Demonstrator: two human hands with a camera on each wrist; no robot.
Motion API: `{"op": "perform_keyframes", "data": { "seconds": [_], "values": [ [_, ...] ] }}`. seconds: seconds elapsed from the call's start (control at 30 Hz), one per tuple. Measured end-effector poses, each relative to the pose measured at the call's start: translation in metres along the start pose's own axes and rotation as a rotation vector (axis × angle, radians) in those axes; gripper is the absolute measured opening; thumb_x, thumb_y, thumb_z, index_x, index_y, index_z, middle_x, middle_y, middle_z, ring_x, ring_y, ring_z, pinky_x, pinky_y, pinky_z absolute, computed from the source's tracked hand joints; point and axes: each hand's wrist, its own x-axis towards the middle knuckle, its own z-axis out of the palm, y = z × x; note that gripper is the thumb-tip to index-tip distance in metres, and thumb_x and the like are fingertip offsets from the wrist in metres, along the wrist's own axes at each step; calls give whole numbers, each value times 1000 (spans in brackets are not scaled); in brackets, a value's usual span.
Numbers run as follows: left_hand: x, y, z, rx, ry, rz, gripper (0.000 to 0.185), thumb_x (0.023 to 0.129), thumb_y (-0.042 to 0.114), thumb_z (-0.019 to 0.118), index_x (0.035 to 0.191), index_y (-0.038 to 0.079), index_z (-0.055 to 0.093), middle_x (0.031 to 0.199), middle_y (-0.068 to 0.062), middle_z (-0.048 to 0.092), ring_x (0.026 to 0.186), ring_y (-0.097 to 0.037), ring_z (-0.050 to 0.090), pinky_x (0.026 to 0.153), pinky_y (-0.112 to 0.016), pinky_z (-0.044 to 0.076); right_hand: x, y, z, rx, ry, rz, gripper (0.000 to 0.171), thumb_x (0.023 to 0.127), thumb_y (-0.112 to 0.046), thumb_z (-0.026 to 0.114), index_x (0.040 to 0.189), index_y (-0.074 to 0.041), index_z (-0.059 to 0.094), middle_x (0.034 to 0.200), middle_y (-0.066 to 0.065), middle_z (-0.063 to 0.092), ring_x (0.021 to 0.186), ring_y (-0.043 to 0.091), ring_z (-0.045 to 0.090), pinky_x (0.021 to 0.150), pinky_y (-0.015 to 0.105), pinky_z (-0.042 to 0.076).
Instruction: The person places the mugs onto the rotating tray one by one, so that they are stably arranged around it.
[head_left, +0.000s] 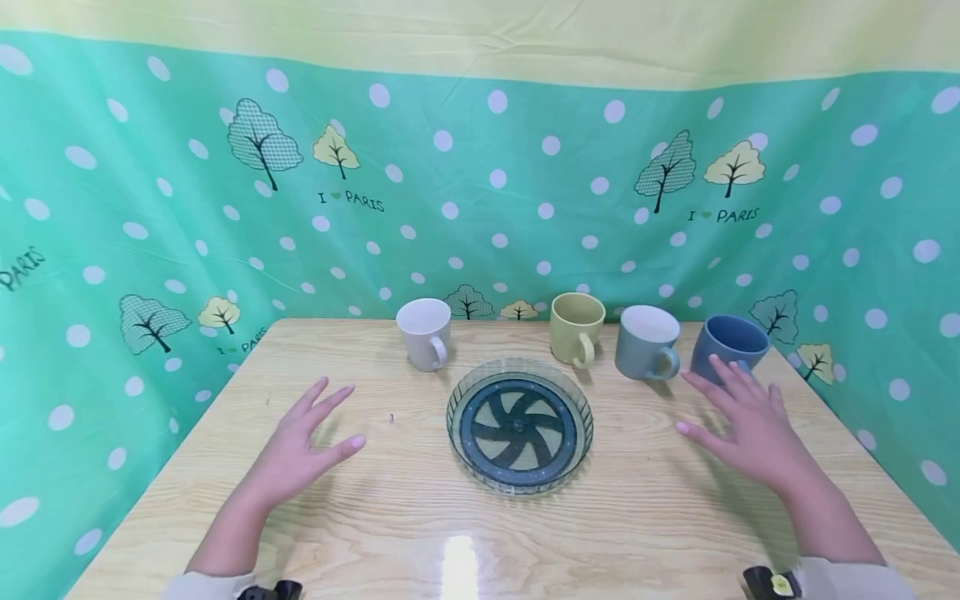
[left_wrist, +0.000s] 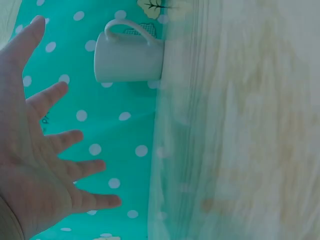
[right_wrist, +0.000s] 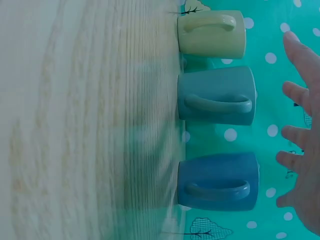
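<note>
My left hand (head_left: 296, 454) hovers over the left part of the table with its fingers spread, holding nothing. The white mug (head_left: 424, 333) is the nearest mug to it; the left wrist view shows that mug (left_wrist: 129, 57) beyond the fingertips. On the right, my right hand (head_left: 753, 421) is raised with spread fingers, also holding nothing. In the head view its fingers overlap part of the dark blue mug (head_left: 731, 337); the right wrist view shows a gap between hand and mug (right_wrist: 217, 172). Left of that mug stand a grey-green mug (head_left: 641, 342) and a yellow-green mug (head_left: 576, 321).
A round clear tray (head_left: 585, 446) with a dark ring and spiral-vaned base sits mid-table, in front of the mugs. The wooden table (head_left: 405, 517) reaches back to a green dotted curtain (head_left: 480, 208), which also hangs along both sides.
</note>
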Motion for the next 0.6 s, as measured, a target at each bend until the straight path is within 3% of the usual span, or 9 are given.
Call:
{"op": "perform_keyframes", "data": {
  "seconds": [0.23, 0.43, 0.6],
  "values": [
    [0, 0, 7, -76, -13, 5, 69, 89, 39, 70, 149, 21, 41, 159, -19, 19, 138, -54, 21, 93, -81, 26, -1, 2, -3, 27, 28, -3, 75, 89, -43, 69, 152, -24, 35, 158, 25, 17, 139, 55, 14, 103, 75, -13],
    [2, 0, 13, -157, -5, 30, 63, 92, 32, 68, 148, 21, 43, 158, -18, 22, 138, -52, 23, 94, -81, 26, -1, 8, -2, 54, 70, -14, 77, 85, -39, 75, 151, -20, 39, 158, 25, 16, 143, 49, 10, 105, 75, -8],
    [4, 2, 18, -279, 6, 55, 57, 95, 23, 63, 148, 15, 43, 156, -18, 27, 138, -47, 25, 97, -75, 32, -2, 12, -2, 105, 121, -13, 76, 81, -29, 80, 147, -14, 45, 158, 24, 17, 140, 53, 15, 106, 77, 6]
  ]
}}
